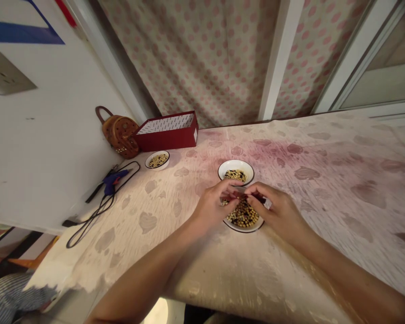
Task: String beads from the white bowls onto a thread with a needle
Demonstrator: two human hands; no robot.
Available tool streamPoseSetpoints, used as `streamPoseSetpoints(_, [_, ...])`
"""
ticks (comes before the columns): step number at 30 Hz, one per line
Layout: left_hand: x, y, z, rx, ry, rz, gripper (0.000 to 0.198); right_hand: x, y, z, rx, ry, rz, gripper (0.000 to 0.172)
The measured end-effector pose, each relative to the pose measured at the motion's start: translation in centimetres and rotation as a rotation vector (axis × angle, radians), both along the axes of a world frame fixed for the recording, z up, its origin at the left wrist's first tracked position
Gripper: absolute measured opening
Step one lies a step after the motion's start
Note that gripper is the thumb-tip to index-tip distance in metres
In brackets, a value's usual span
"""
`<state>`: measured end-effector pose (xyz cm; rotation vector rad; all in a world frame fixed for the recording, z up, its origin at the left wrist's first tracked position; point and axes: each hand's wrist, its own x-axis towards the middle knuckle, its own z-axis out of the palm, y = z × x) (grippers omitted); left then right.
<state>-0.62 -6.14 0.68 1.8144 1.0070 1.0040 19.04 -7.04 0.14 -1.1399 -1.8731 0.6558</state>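
My left hand and my right hand meet over a white dark-rimmed bowl full of small yellow and dark beads or grains. The thumb and fingertips of each hand are pinched close together above the bowl. Something small and dark reddish lies between them, but its kind is too small to tell. Just behind stands a second white bowl, with fewer of the same yellow and dark pieces in it. My fingers partly hide the near bowl's far rim.
At the left stand a third small bowl of similar pieces, an open dark red box and a brown mini backpack. A blue glue gun with a black cord lies by the white wall. A patterned cloth covers the table.
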Motion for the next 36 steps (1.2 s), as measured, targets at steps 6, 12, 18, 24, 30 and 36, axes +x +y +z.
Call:
streamPoseSetpoints(6, [0.1, -0.2, 0.2, 0.003, -0.024, 0.009, 0.036, -0.1, -0.1, 0.3, 0.01, -0.015, -0.007, 0.009])
streamPoseSetpoints(12, [0.3, -0.2, 0.1, 0.008, -0.042, 0.029, 0.035, 0.0, -0.1, 0.1, 0.006, -0.043, -0.001, 0.009])
streamPoseSetpoints(18, [0.4, -0.2, 0.1, 0.017, -0.032, 0.04, 0.033, 0.0, -0.1, 0.3, 0.007, -0.048, -0.017, 0.01])
streamPoseSetpoints(24, [0.1, 3.1, 0.1, 0.073, -0.032, 0.141, 0.03, 0.3, 0.1, 0.3, 0.001, -0.006, -0.112, 0.01])
streamPoseSetpoints(30, [0.6, 5.1, 0.7, 0.13, 0.144, 0.17, 0.031, 0.6, 0.3, 0.1, 0.028, 0.022, -0.173, 0.01])
streamPoseSetpoints(36, [0.0, 1.9, 2.5, 0.225, 0.536, 0.097, 0.006, 0.5, 0.3, 0.4, 0.026, 0.014, -0.217, 0.012])
